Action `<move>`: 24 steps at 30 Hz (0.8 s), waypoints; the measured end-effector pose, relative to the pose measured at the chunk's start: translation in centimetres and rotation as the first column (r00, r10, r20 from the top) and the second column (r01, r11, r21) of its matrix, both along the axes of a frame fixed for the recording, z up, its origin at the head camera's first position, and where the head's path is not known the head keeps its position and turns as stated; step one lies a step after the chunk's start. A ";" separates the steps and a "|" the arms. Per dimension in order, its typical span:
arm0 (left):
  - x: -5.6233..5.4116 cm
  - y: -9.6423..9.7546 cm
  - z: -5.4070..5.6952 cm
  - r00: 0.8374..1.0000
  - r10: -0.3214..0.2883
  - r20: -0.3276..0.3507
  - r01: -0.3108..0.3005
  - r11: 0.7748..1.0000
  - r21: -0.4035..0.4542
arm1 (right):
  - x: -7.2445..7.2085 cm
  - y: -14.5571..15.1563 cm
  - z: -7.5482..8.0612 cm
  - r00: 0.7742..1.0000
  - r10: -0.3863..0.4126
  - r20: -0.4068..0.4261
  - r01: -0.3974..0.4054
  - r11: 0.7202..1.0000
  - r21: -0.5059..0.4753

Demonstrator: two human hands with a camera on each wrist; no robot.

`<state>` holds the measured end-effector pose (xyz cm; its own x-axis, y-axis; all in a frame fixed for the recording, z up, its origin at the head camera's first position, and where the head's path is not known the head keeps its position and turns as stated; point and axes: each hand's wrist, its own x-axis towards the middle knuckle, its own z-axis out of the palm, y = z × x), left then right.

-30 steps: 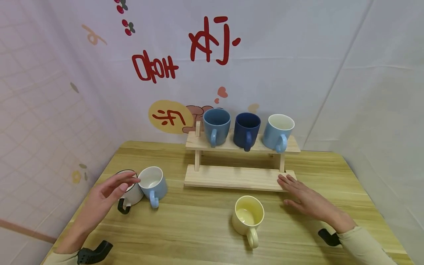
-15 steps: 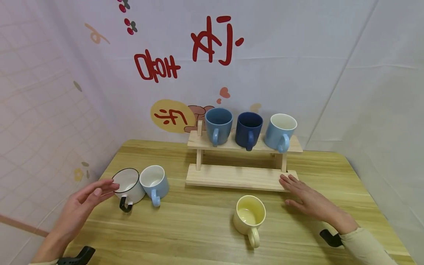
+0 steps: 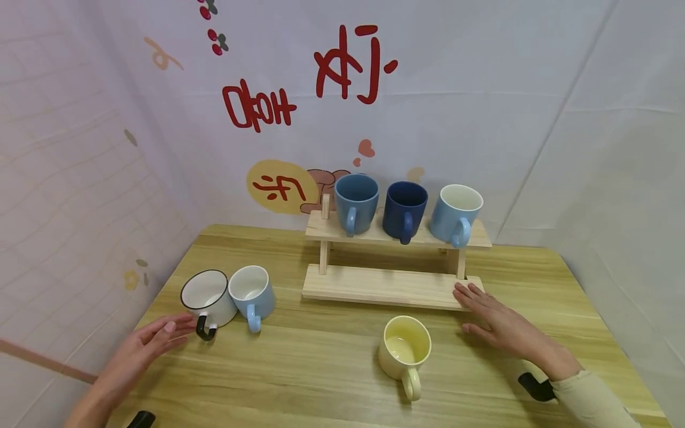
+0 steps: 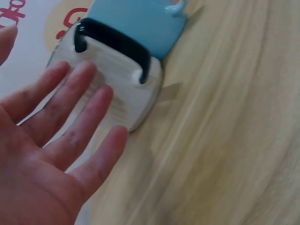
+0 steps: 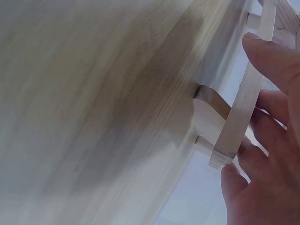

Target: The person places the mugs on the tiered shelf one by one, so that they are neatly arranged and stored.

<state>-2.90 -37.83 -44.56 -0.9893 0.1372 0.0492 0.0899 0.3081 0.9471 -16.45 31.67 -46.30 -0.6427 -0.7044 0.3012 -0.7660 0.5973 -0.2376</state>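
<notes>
My left hand [image 3: 141,351] is beside a white enamel-style mug [image 3: 216,312] with a black rim and black handle, its fingers spread and holding nothing. In the left wrist view the fingertips [image 4: 105,93] overlap the mug's side; whether they touch it I cannot tell. A light blue mug [image 3: 262,300] stands against the white one, on its right. My right hand [image 3: 503,324] rests with extended fingers on the right end of the lower board of a wooden two-tier rack [image 3: 385,286]. In the right wrist view the thumb lies by the board's edge [image 5: 243,105].
On the rack's upper board stand a grey-blue mug [image 3: 357,205], a navy mug [image 3: 404,208] and a light blue mug [image 3: 455,214]. A yellow mug [image 3: 396,356] stands on the wooden table [image 3: 299,368] in front of the rack. White cloth [image 3: 455,119] hangs behind and at both sides.
My left hand has drawn back from above the two left mugs, then dropped lower beside the white mug's handle. The right hand stays on the rack. The head view has shifted slightly.
</notes>
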 end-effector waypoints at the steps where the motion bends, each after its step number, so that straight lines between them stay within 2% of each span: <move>1: -0.1 0.2 -0.1 1.000 -0.008 0.019 0.008 1.000 -0.004 | 0.0 0.0 0.0 1.000 0.001 -0.001 -0.001 1.000 -0.003; 3: -0.3 0.5 -0.3 0.998 -0.018 0.053 0.018 1.000 0.001 | 0.1 0.0 0.0 1.000 -0.007 0.002 0.007 1.000 -0.005; 6: -0.7 1.2 -0.7 0.998 -0.025 0.058 0.024 1.000 0.005 | 0.2 0.0 0.0 0.999 -0.033 0.031 0.034 0.999 -0.009; 9: -1.0 1.7 -1.0 0.999 -0.019 0.048 0.019 1.000 0.005 | 0.2 -0.1 0.0 0.992 -0.110 0.064 0.112 0.993 -0.027; 13: -1.1 2.2 -1.1 0.998 0.007 0.055 -0.009 0.999 0.032 | 0.1 -0.1 0.1 0.962 -0.255 0.098 0.263 0.961 -0.080; 16: -1.2 2.5 -1.3 0.998 0.028 0.051 -0.031 0.997 0.067 | -0.1 -0.1 0.3 0.934 -0.332 0.129 0.346 0.932 -0.105; 20: -1.4 3.3 -1.3 0.992 0.110 0.061 -0.112 0.993 0.031 | -0.6 -0.1 0.5 0.904 -0.375 0.207 0.398 0.914 -0.079; 24: -1.5 4.2 -0.9 0.974 0.212 0.081 -0.209 0.977 -0.043 | -0.9 -0.2 0.6 0.881 -0.386 0.274 0.408 0.913 -0.027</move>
